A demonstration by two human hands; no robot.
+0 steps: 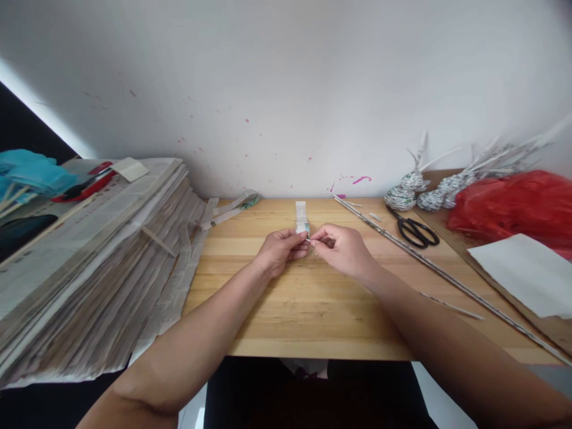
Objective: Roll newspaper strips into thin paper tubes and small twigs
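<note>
A short strip of printed paper point(301, 214) points away from me over the wooden table point(286, 316). Its near end is pinched between the thumb and fingers of my left hand point(282, 250). Close on the right, my right hand point(342, 247) has thumb and forefinger together at a small pale tip beside the strip's near end. The fingertips of both hands nearly meet, and the detail between them is too small to make out fully.
Stacked newspapers point(102, 268) fill the left, with red-handled scissors point(89, 182) on top. Paper strips point(192, 256) lie beside them. To the right are long thin paper rods point(415, 256), black scissors point(415, 231), woven paper pieces point(404, 193), a red plastic bag point(513, 208) and white paper point(525, 274).
</note>
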